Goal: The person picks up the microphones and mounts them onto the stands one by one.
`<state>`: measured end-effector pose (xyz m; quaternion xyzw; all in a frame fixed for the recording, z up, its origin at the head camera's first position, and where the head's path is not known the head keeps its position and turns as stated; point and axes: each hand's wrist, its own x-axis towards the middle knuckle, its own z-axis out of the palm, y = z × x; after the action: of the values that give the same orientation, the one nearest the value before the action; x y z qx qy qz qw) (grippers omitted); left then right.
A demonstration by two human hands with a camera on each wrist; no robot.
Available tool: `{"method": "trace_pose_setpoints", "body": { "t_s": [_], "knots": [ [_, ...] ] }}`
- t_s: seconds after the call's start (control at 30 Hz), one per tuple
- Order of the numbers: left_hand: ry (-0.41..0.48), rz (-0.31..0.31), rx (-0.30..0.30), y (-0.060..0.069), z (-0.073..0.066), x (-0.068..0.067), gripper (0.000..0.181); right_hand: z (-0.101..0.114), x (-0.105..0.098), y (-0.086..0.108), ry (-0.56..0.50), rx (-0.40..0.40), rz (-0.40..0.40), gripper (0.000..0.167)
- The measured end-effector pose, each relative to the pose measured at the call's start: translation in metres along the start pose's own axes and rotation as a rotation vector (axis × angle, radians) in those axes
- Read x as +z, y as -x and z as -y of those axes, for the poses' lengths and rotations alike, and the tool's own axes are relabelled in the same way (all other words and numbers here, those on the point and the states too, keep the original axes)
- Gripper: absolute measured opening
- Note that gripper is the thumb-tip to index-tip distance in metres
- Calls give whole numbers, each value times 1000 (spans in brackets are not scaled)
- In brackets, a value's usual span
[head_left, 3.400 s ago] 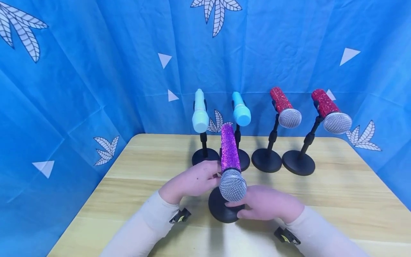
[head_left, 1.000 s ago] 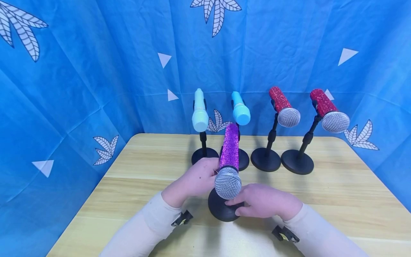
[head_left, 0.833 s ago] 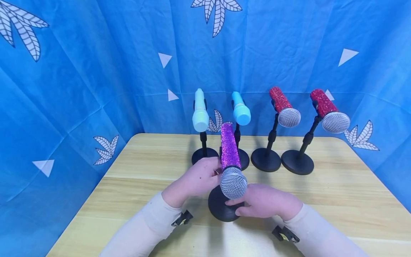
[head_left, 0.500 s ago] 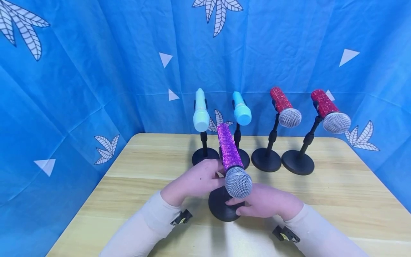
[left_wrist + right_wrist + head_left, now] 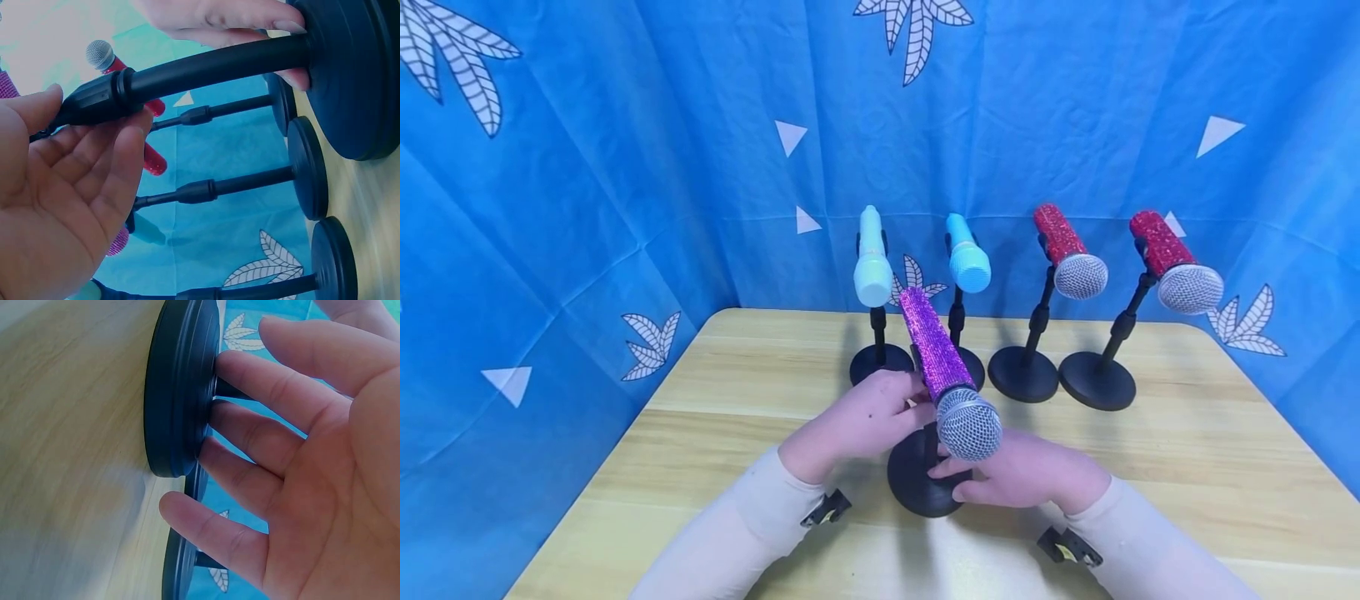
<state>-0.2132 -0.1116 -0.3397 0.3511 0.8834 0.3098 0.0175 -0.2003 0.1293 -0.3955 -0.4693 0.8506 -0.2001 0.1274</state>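
Observation:
A glittery purple microphone (image 5: 937,343) with a silver mesh head sits tilted on a black microphone stand (image 5: 919,482), its head toward the front right. My left hand (image 5: 867,417) holds the stand near its top; in the left wrist view, thumb and fingers are around the black collar (image 5: 97,100). My right hand (image 5: 1033,468) rests its fingertips on the stand's round base; in the right wrist view the fingers (image 5: 269,387) are extended against the base (image 5: 181,394). In the head view the microphone head partly covers my right hand.
Behind stand a pale mint microphone (image 5: 872,267), a light blue microphone (image 5: 968,260) and two red glitter microphones (image 5: 1060,237), each on its own black stand. The wooden table (image 5: 700,450) ends at a blue patterned curtain (image 5: 700,125).
The purple microphone's head turned left by one second ago, then swung right to where it is now. My left hand shifted slightly right with it; my right hand stayed on the base.

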Motion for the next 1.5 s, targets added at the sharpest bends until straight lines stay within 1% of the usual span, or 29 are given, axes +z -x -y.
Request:
{"method": "trace_pose_setpoints", "body": {
  "t_s": [0.07, 0.13, 0.3, 0.37, 0.5, 0.6, 0.7, 0.8, 0.9, 1.0, 1.17, 1.27, 1.33, 1.43, 1.5],
  "knots": [
    [-4, 25, 6, 0, 0, -1, 22, 0, 0, 0, 5, -3, 2, 35],
    [-9, 34, 2, 0, 0, -2, 21, -1, 0, 0, 4, -11, -3, 34],
    [21, 47, -30, 0, 1, -6, 14, 0, -1, 1, 0, -29, -15, 34],
    [26, 54, -28, 1, 1, -6, 13, 0, -2, 1, -4, -13, -5, 35],
    [6, 53, 9, -1, 0, -4, 14, 2, -3, 3, -7, 28, 14, 34],
    [2, 30, 10, -3, 0, -1, 13, 3, -3, 4, 16, 31, 14, 34],
    [16, -8, -18, -4, 0, 3, 12, 4, -2, 5, 33, 25, 8, 34],
    [17, -51, -38, -4, 0, 6, 16, 4, -1, 5, 26, 32, 9, 34],
    [15, -80, -32, -3, -1, 7, 14, 4, -1, 4, 36, 29, 9, 34],
    [24, -89, -22, -2, 0, 6, 12, 4, -1, 3, 46, 24, 8, 34],
    [42, -61, -22, 1, 1, 3, 19, 2, 0, 1, 39, 14, -5, 32],
    [20, -49, -17, 1, 2, 2, 22, 1, 0, 0, 25, -11, -37, 29],
    [0, -46, -12, 1, 2, 1, 22, 0, 1, -1, -7, -26, -56, 27],
    [-42, -53, 4, 1, 2, 1, 19, -2, 0, -3, -88, -34, -72, 28],
    [-57, -62, 17, 2, 2, 0, 17, -3, -2, -4, -136, -30, -90, 25]
  ]
}}
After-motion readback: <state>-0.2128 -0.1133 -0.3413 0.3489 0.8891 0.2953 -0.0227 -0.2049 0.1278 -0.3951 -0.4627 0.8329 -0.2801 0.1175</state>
